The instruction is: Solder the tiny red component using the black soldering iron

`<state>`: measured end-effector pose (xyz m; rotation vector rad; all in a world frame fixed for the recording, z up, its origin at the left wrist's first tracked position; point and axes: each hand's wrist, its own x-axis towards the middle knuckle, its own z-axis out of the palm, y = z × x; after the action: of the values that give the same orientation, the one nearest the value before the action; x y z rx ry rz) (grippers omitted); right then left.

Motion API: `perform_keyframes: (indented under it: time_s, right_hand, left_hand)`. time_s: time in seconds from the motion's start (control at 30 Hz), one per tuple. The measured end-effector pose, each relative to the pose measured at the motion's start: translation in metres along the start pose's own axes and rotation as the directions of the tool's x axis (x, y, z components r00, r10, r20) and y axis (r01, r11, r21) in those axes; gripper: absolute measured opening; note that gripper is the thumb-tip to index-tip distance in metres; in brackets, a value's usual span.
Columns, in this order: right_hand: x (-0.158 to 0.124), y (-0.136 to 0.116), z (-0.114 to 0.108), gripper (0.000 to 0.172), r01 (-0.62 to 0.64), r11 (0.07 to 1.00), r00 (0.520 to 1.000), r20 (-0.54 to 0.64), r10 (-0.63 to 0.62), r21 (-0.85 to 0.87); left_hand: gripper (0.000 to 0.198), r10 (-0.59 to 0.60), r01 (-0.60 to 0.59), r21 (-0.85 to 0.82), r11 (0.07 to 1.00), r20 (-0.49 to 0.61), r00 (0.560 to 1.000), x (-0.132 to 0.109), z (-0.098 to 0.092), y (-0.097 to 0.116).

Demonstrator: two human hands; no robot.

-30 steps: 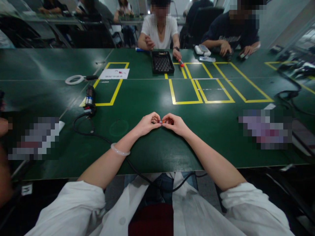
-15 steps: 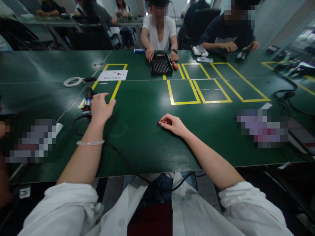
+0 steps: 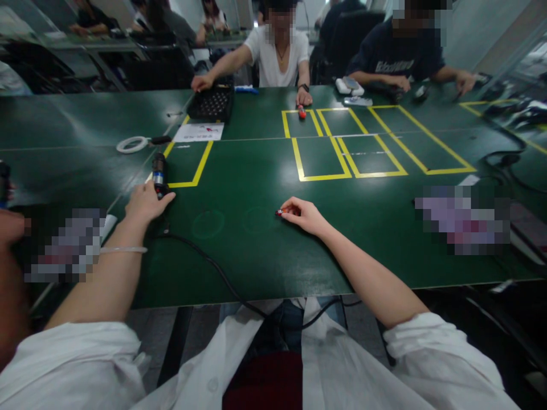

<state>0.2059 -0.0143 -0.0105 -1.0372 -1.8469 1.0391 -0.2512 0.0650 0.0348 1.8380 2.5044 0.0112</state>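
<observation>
My right hand [image 3: 304, 215] rests on the green table [image 3: 256, 250] with its fingers pinched on a small red and silver part [image 3: 280, 212]. My left hand [image 3: 146, 203] has reached far left and closes on the lower end of a black and silver corded tool [image 3: 159, 172] lying on the table. The tool's black cable [image 3: 213, 267] runs from under that hand back toward my lap. A clear bangle sits on my left wrist.
Yellow taped rectangles [image 3: 342, 149] mark the table beyond my hands. A white ring [image 3: 131, 144] and a paper sheet [image 3: 199, 132] lie far left. Across the table one person slides a black tray [image 3: 211, 103]; another sits at the right. Blurred items lie at both sides.
My left hand let go of the small part, swung left and came down onto the corded tool. My right hand stayed put. The person opposite moved the black tray to the left.
</observation>
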Motion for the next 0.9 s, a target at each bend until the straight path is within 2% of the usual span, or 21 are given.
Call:
perform_keyframes:
  time_s: [0.07,0.17,0.3,0.57,0.9]
  right_hand:
    - [0.0,0.0,0.0,0.022,0.0,1.0,1.0,0.001,0.0,-0.002]
    - [0.0,-0.001,0.0,0.022,-0.002,1.0,1.0,0.004,0.002,-0.005]
    - [0.001,-0.003,0.0,0.021,-0.005,1.0,1.0,0.005,0.005,-0.011]
    - [0.001,0.001,0.001,0.021,-0.006,0.999,1.0,-0.004,0.006,-0.031]
    - [0.001,-0.002,0.0,0.018,0.002,0.999,1.0,-0.02,-0.003,-0.049]
  left_hand:
    - [0.087,0.021,-0.021,0.001,1.0,0.015,1.0,0.001,-0.001,-0.002]
    - [0.082,0.038,-0.038,0.018,0.999,0.009,0.999,0.0,-0.004,-0.001]
    - [0.075,0.05,-0.049,0.026,0.998,-0.008,0.999,-0.015,-0.01,0.019]
    - [0.07,0.144,-0.142,0.026,0.99,-0.099,0.985,-0.063,-0.002,0.096]
    - [0.062,0.442,-0.443,0.022,0.896,-0.112,0.89,-0.131,0.007,0.192]
